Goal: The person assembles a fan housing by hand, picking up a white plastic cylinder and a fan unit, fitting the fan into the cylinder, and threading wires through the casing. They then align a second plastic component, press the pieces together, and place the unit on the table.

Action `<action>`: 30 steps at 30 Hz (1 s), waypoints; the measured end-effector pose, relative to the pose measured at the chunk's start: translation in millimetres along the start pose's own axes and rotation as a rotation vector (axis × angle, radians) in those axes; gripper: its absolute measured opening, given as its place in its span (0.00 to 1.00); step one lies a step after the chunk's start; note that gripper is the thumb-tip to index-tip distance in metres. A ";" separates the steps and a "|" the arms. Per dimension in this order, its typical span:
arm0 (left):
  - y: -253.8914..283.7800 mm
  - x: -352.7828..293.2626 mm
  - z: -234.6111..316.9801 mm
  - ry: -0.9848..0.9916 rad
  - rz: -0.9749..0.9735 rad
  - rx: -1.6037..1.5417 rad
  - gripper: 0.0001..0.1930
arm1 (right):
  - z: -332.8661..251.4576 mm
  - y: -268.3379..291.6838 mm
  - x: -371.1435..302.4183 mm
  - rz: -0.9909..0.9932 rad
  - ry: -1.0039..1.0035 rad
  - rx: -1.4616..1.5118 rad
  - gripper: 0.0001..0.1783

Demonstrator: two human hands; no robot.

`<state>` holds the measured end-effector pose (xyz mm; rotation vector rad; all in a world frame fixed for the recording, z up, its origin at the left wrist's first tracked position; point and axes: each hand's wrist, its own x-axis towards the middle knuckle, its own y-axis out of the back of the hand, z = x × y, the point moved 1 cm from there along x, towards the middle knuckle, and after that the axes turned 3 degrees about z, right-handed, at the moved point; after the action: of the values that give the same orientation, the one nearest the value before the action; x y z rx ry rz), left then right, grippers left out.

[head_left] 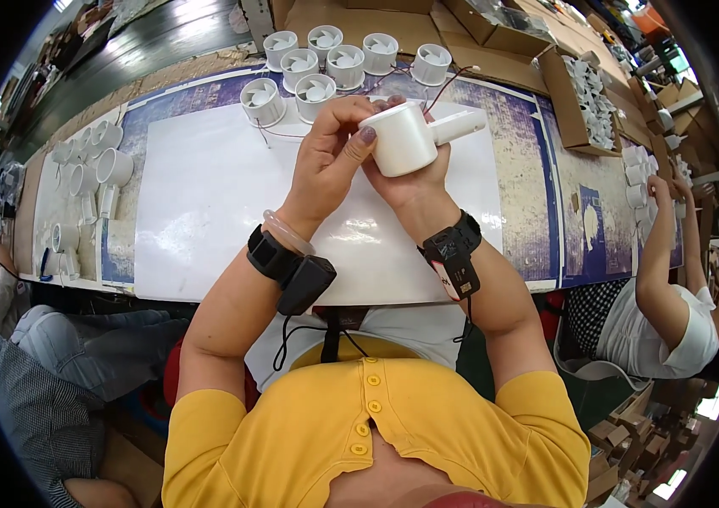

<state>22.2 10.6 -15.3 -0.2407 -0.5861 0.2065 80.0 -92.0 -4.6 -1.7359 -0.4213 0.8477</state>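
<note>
A white plastic round housing with a short straight handle is held above the white sheet, its handle pointing to the right. My left hand is closed on the left side of the housing, with the thumb pressed against its wall. From behind and below, my right hand cradles the same housing, its palm partly hidden by it. Just beyond my hands stand several white round fan units with blades inside. A thin dark red wire runs near the housing, but I cannot tell whether it joins it.
A glossy white sheet covers the worn purple table. More white housings stand at the left. At the right, a cardboard box holds small white parts. A co-worker handles white parts at the right; another person sits at the left.
</note>
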 end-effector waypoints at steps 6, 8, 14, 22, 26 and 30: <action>-27.4 1.8 17.4 -0.030 0.102 -0.011 0.12 | -3.0 -5.1 -0.1 -0.323 0.493 -0.483 0.19; -28.9 -1.1 17.4 -0.047 0.134 0.014 0.12 | 3.6 -7.8 -3.4 -0.313 0.581 -0.585 0.19; -23.5 -10.4 10.5 -0.059 0.242 -0.017 0.11 | 9.4 -11.2 -10.7 -0.290 0.639 -0.754 0.22; -27.1 -4.5 14.0 -0.074 0.310 -0.151 0.09 | 14.9 -20.1 -9.4 -0.351 0.990 -1.084 0.25; -24.3 -2.8 5.3 -0.158 0.317 -0.012 0.09 | 17.1 -21.2 -14.2 -0.286 1.008 -1.095 0.27; -20.5 -7.7 -3.2 -0.136 0.337 0.003 0.11 | 15.2 -22.7 -13.8 -0.220 0.882 -1.092 0.28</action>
<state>20.2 -11.4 -16.1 -0.3238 -0.6777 0.5533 62.8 -83.2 19.0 -2.7424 -0.4743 -0.4868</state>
